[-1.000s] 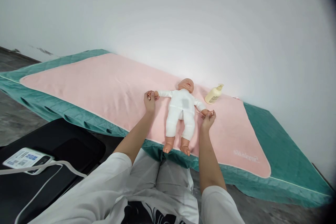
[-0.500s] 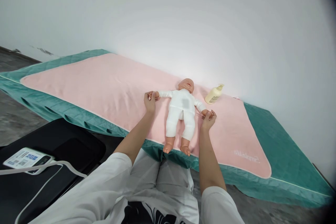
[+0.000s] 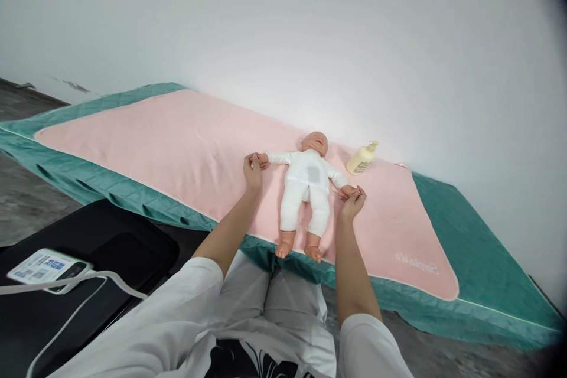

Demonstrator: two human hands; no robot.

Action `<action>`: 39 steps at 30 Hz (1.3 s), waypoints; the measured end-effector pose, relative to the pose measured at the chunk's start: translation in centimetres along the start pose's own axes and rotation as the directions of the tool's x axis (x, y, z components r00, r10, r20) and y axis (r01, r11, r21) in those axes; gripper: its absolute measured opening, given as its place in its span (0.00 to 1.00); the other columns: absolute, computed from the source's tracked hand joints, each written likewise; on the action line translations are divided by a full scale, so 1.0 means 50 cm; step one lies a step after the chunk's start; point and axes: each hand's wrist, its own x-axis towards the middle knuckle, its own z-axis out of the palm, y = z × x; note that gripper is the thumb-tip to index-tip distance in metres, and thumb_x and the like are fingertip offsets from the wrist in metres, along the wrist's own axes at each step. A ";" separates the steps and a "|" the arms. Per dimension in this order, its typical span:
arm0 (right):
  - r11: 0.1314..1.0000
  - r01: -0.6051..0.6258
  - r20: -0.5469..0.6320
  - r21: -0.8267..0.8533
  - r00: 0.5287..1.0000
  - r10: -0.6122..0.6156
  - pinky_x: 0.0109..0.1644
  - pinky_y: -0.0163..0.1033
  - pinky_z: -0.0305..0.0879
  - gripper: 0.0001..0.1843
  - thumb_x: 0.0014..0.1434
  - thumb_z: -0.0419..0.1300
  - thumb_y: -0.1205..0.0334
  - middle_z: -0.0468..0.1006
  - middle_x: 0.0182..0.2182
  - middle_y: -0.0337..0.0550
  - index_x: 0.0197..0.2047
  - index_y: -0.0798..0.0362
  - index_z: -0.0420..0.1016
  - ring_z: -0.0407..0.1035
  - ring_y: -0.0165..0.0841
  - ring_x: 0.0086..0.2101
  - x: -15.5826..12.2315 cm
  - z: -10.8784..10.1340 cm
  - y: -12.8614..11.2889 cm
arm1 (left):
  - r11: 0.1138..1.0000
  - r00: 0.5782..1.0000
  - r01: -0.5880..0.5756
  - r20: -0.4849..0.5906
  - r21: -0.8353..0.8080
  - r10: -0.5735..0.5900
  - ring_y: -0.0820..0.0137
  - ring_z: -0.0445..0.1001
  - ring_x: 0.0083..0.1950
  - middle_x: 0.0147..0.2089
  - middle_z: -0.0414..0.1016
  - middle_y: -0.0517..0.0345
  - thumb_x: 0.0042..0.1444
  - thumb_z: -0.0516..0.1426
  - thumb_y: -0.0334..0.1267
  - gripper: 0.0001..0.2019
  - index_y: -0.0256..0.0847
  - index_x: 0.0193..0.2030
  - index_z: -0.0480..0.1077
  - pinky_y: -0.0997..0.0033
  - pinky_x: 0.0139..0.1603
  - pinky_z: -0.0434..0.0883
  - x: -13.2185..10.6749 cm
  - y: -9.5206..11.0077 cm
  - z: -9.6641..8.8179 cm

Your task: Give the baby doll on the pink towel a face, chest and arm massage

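A baby doll [image 3: 308,180] with a white cloth body lies on its back on a pink blanket [image 3: 177,147], its arms spread and its bare feet towards me. My left hand [image 3: 253,171] is closed around the doll's hand on the left side. On the other side, my right hand [image 3: 353,202] pinches the doll's second hand between thumb and fingers. Past the doll's arm on the right, a pale yellow pump bottle [image 3: 361,159] rests on the blanket, looking tilted in this view.
The blanket covers much of a bed with a green quilted cover [image 3: 478,242], set against a white wall [image 3: 283,35]. At lower left, a white device [image 3: 48,270] with a cable [image 3: 119,284] lies on a black seat [image 3: 128,248].
Almost nothing differs. Both hands keep their hold on the doll's hands, with only a tiny shift of the fingers.
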 end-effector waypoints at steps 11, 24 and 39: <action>0.999 -0.001 0.037 0.055 0.999 -0.001 0.32 0.33 0.70 0.33 0.55 0.60 0.45 0.71 0.49 0.47 0.58 0.52 0.58 0.69 0.22 0.26 -0.002 0.000 -0.003 | 1.000 1.000 -0.004 0.007 -0.016 0.004 0.74 0.76 0.35 0.45 0.72 0.49 0.55 0.61 0.54 0.20 0.39 0.43 0.66 0.71 0.35 0.78 0.002 -0.005 -0.002; 0.999 0.037 -0.056 -0.024 0.998 -0.038 0.27 0.30 0.67 0.31 0.59 0.55 0.41 0.74 0.41 0.46 0.57 0.55 0.63 0.69 0.23 0.25 -0.014 0.004 -0.022 | 0.999 1.000 -0.029 0.002 0.037 0.029 0.72 0.76 0.38 0.45 0.71 0.50 0.53 0.63 0.48 0.17 0.38 0.42 0.69 0.72 0.32 0.78 -0.001 0.004 -0.002; 0.999 0.009 -0.046 -0.045 0.999 -0.012 0.24 0.31 0.66 0.29 0.62 0.48 0.43 0.75 0.44 0.49 0.56 0.55 0.65 0.68 0.23 0.22 -0.008 0.001 -0.016 | 1.000 1.000 -0.006 0.020 -0.011 0.007 0.75 0.76 0.31 0.47 0.72 0.47 0.57 0.57 0.57 0.21 0.38 0.42 0.67 0.71 0.32 0.77 0.001 -0.001 -0.001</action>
